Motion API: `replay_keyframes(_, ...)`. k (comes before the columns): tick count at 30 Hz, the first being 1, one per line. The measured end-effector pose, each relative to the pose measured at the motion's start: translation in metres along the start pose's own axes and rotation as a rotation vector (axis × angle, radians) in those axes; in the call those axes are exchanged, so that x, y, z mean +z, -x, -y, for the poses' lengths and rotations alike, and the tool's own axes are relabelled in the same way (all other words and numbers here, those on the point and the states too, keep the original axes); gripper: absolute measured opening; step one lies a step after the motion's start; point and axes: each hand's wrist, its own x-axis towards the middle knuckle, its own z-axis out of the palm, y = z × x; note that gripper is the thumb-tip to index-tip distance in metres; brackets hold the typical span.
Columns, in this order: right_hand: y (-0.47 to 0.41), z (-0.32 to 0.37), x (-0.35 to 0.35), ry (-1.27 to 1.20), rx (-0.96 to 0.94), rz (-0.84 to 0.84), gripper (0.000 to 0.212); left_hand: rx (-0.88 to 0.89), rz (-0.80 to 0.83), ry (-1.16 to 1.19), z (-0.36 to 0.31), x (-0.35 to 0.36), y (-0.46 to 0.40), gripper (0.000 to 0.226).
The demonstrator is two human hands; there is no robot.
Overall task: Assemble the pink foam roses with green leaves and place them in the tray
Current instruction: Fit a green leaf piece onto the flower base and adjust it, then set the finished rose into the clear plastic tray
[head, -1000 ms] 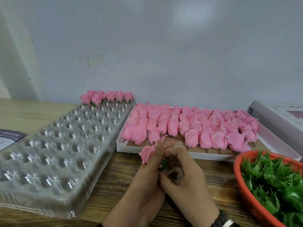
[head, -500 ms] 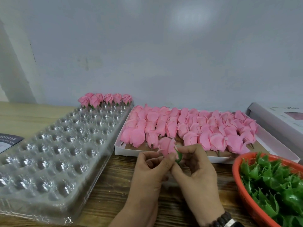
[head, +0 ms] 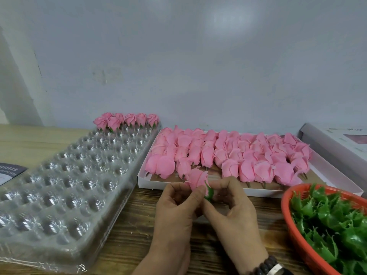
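Pink rose (head: 197, 179) between both hands' fingers (head: 195, 195)

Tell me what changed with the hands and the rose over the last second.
Both hands rose toward the white box, carrying the pink rose from the left of the hands to above the fingertips. The left hand holds the bloom; the right hand pinches the green leaf at its base, now more exposed. The clear tray, boxed roses and orange basket look unchanged.
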Motion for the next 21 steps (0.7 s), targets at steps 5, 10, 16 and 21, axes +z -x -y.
replay_keyframes(5, 0.001, -0.001, -0.002, 0.018, -0.008, 0.049, 0.032, 0.009, 0.012, 0.009, -0.004, 0.000, -0.002, 0.020)
replay_keyframes(10, 0.004, 0.002, -0.003, 0.064, -0.074, 0.072, 0.020, 0.011, 0.033, 0.051, -0.008, -0.003, -0.008, 0.016)
replay_keyframes(16, 0.006, 0.000, 0.008, 0.259, -0.185, 0.060, 0.009, 0.112, -0.050, 0.034, -0.018, -0.012, -0.021, 0.018)
replay_keyframes(21, 0.010, -0.002, 0.014, 0.432, -0.177, 0.471, 0.007, 0.211, -0.090, -0.029, -0.038, -0.018, -0.028, 0.020)
